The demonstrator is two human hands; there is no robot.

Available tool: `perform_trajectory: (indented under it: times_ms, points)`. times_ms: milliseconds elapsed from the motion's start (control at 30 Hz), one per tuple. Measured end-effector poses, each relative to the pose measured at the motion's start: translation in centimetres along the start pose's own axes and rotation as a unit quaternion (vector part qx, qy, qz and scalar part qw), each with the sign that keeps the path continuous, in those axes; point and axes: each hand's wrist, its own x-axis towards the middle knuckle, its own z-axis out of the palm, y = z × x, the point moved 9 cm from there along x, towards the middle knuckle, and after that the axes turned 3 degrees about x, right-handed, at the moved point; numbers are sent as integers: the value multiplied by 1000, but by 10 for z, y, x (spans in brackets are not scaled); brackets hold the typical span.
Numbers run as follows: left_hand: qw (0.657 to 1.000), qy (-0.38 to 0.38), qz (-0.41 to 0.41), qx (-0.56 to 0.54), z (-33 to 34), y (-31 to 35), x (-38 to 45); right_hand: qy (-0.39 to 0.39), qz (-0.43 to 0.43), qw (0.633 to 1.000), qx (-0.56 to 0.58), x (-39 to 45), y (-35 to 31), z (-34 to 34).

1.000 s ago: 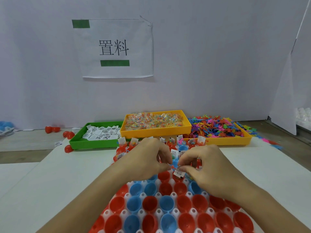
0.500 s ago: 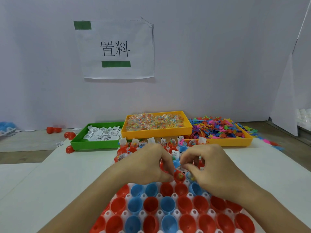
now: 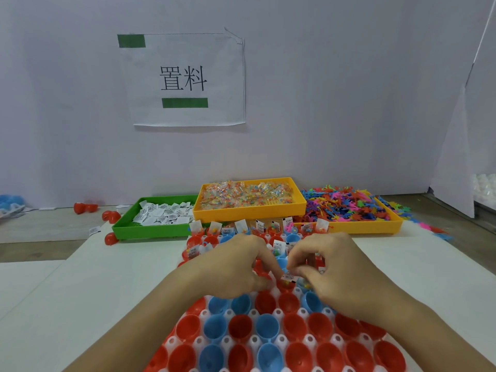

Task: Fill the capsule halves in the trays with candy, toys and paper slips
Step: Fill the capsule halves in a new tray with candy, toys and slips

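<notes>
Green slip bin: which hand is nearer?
Left. The left hand is over the capsule tray, just front-right of the green slip bin; the right hand lies farther right, beyond the left.

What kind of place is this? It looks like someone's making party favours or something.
Probably a small packing workstation for toy capsules. A tray of red and blue capsule halves lies on the table, with bins of paper slips, candy and toys behind, under a printed sign.

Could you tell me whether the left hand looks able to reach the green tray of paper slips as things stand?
Probably yes: the green tray sits ahead and left of the left hand, with only bare white table between them.
</notes>
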Motion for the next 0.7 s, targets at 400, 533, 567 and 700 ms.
perform_trajectory:
  times_ms: [400,533,567,700]
  points:
    - [1000,14,13,-5,-5,3,0,-44,-8,998,-35,0,0,12]
    - [999,23,17,-14,-6,5,0,-54,-17,997,-47,0,-1,17]
    - [999,28,18,-19,-6,5,0,-55,-19,997,-49,-1,-2,18]
    - [999,40,21,-27,-6,9,2,-54,-21,997,-46,-1,-2,18]
